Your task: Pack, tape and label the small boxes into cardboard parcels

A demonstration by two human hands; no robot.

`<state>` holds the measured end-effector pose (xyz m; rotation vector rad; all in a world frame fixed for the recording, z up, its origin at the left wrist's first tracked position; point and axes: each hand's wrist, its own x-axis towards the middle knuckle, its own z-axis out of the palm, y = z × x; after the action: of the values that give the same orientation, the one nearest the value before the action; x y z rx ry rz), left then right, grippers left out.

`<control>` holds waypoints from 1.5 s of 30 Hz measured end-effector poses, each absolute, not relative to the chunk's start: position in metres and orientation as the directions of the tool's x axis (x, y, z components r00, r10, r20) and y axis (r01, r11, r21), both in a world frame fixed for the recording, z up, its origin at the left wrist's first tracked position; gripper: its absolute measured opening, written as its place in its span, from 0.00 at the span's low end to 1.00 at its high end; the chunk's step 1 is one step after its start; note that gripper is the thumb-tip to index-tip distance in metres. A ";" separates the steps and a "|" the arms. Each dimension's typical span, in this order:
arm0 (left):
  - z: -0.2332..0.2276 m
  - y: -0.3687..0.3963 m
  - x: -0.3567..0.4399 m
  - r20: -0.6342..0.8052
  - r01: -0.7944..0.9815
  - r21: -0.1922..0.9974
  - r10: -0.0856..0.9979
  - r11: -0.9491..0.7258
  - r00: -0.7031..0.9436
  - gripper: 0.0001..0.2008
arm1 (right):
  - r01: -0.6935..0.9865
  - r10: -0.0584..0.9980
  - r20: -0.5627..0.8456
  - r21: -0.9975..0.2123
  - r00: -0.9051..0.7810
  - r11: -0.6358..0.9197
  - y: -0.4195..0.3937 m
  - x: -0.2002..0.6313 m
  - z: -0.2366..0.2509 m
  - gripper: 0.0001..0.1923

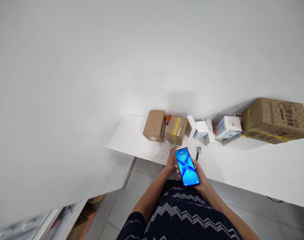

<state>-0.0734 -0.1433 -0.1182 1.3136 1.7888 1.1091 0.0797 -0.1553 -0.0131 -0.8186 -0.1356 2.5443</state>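
A smartphone [187, 166] with a lit blue lock screen reading 4:34 is in my right hand [201, 175]. The right fingers wrap behind it and show along its left edge, and the thumb lies at its right edge. My left hand [170, 161] is beside the phone's upper left, over the table's front edge. Its visible fingers stretch forward; the rest hide behind the phone. Just beyond is a brown carton with yellow tape [176, 130]. A thin black object [197, 156] lies right of the phone, its top blurred out.
Along the wall on the white table [236, 166] stand a plain brown carton [154, 125], several white boxes [229, 126] and a large printed carton [276, 120]. A white panel edge [129, 173] rises at left. Shelves with items [67, 220] are at lower left.
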 end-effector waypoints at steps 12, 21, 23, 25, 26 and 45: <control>-0.109 -0.148 -0.073 -0.096 0.411 0.895 0.975 0.173 -0.200 0.47 | 0.414 0.905 -0.386 -0.805 0.178 -0.425 -0.120 0.165 -0.097 0.33; -0.094 -0.149 -0.077 -0.155 0.505 0.838 0.977 0.208 -0.146 0.46 | 0.962 0.968 -0.193 -0.192 0.158 -0.195 -0.117 0.195 -0.155 0.29; -0.089 -0.150 -0.078 -0.183 0.522 0.821 0.973 0.231 -0.142 0.46 | 0.963 0.968 -0.183 -0.171 0.174 -0.206 -0.116 0.193 -0.157 0.28; -0.084 -0.152 -0.081 -0.181 0.546 0.808 0.975 0.223 -0.130 0.46 | 0.962 0.965 -0.192 -0.173 0.177 -0.211 -0.113 0.188 -0.152 0.27; -0.082 -0.153 -0.082 -0.154 0.562 0.802 0.979 0.202 -0.132 0.44 | 0.963 0.970 -0.201 -0.200 0.140 -0.180 -0.111 0.183 -0.147 0.27; 0.006 -0.057 -0.094 -0.082 0.748 0.479 0.873 0.458 -0.482 0.43 | 0.757 0.761 -0.238 -0.470 -0.603 0.453 -0.097 0.070 -0.068 0.42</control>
<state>-0.0939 -0.0572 0.0060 1.3802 2.3956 0.5524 0.0699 -0.0975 -0.0675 -1.3962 -2.6714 0.8590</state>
